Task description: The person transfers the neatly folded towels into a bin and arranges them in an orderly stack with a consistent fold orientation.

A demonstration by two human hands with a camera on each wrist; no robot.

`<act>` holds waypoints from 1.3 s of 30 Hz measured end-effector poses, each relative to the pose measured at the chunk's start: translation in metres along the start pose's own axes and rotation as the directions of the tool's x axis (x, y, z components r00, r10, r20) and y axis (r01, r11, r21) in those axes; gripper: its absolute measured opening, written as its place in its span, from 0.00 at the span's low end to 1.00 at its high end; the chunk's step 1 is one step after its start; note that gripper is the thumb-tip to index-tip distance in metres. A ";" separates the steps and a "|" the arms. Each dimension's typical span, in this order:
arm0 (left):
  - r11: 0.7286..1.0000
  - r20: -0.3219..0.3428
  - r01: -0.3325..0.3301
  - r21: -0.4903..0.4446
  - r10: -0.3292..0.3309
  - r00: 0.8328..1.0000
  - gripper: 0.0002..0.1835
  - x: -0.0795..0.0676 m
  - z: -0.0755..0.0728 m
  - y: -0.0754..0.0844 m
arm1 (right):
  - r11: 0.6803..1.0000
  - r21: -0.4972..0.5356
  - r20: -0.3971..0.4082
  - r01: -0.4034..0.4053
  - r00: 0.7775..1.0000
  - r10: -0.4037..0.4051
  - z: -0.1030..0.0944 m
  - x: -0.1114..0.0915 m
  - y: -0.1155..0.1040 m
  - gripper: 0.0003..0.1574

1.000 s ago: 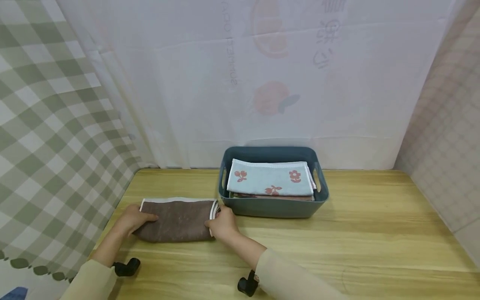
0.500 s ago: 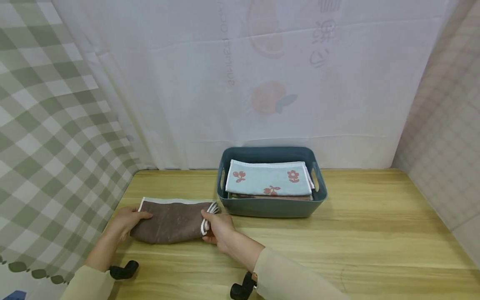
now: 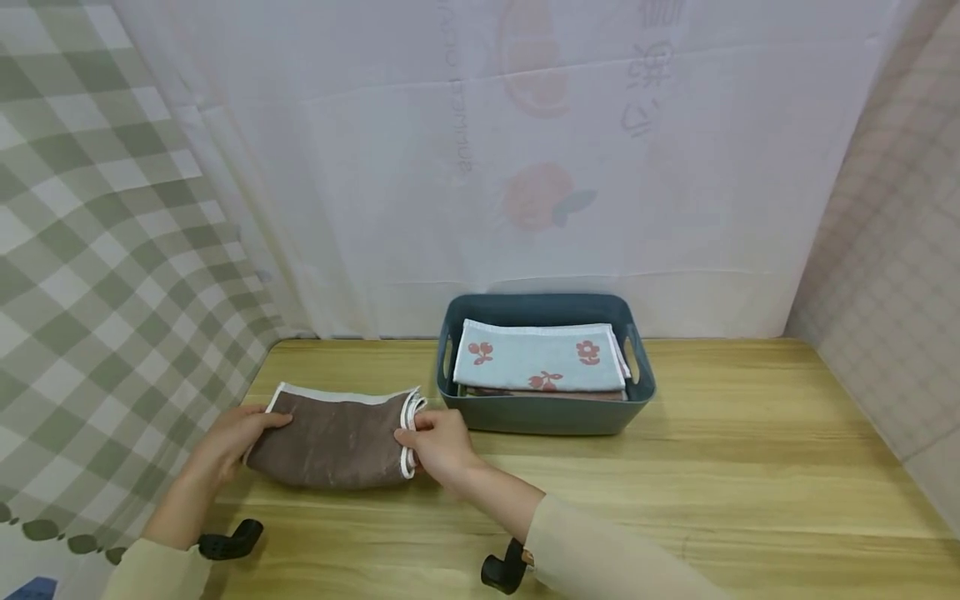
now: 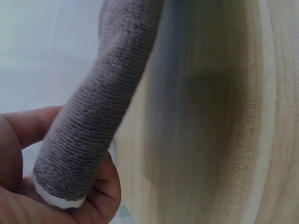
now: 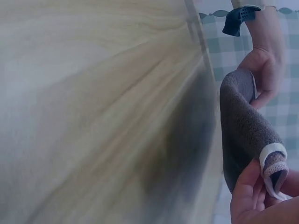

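Note:
A folded brown towel (image 3: 330, 442) with white edges is held at both ends, its front side sagging a little. In the head view my left hand (image 3: 232, 437) grips the left end, thumb on top. My right hand (image 3: 441, 450) pinches the right end, where layered white hems show. The left wrist view has the towel's thick fold (image 4: 88, 112) between thumb and fingers, above the wood. Seen from the right wrist, the towel (image 5: 243, 116) hangs over its shadow, and its rolled layers open toward my right hand.
A blue-grey basket (image 3: 540, 421) stands just right of the towel, at the back of the wooden table (image 3: 712, 483). Inside it lies a light blue folded towel (image 3: 525, 358) with red flowers and cherries, on top of other folded cloths. Curtains border the table at the back and sides.
Both hands have raised the brown towel and drawn it slightly left. My right hand has shifted its hold on the layered end. The basket stays in place.

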State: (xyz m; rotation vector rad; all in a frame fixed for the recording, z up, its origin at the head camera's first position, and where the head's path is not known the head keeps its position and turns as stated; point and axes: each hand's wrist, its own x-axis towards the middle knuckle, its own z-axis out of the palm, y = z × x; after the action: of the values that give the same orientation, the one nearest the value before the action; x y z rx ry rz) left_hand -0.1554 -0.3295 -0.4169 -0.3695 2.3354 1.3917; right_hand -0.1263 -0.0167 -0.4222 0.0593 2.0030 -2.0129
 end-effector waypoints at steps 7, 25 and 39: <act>0.997 -0.065 -0.005 -0.071 0.001 0.998 0.26 -0.007 0.003 0.014 | 0.994 -0.035 0.066 0.103 0.993 -0.101 -0.009 -0.006 -0.013 0.10; 0.946 -0.117 -0.162 -0.281 0.134 0.984 0.07 -0.022 0.015 0.063 | 0.980 -0.081 0.120 0.182 0.978 -0.171 -0.066 -0.007 -0.068 0.10; 0.918 -0.137 -0.284 -0.276 0.255 0.957 0.28 -0.013 0.043 0.114 | 0.973 -0.154 0.027 0.175 0.985 -0.173 -0.131 -0.009 -0.094 0.20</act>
State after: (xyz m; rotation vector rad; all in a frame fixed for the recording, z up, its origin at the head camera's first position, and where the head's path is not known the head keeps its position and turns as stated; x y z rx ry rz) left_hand -0.1829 -0.2373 -0.3407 -0.2055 2.3264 1.9042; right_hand -0.1637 0.1122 -0.3325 -0.1684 2.2185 -1.9423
